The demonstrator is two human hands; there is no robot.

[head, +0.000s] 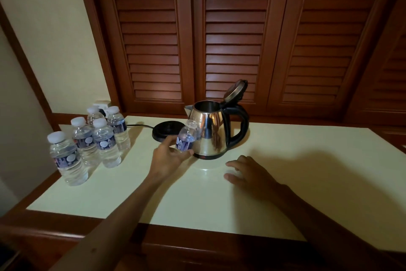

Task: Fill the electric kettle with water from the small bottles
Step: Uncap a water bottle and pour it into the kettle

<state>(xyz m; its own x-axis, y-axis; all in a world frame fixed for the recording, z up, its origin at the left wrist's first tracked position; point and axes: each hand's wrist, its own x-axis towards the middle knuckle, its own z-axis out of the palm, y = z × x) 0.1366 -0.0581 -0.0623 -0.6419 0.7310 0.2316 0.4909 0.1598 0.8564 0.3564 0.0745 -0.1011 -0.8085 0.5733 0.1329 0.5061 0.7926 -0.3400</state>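
A steel electric kettle [211,132] with a black handle stands on the cream table [285,183], off its base, with its lid [236,91] tipped open. My left hand [169,156] holds a small clear bottle [186,136] with a blue label just left of the kettle; the bottle has no cap and leans toward the kettle. My right hand [248,174] rests open on the tabletop in front of the kettle, holding nothing. Several capped small water bottles [92,141] stand grouped at the table's left.
The kettle's black base [165,131] sits behind my left hand, its cord running left. A white box [101,104] stands behind the bottles. Brown louvred doors [230,36] close off the back; a cream wall is at the left.
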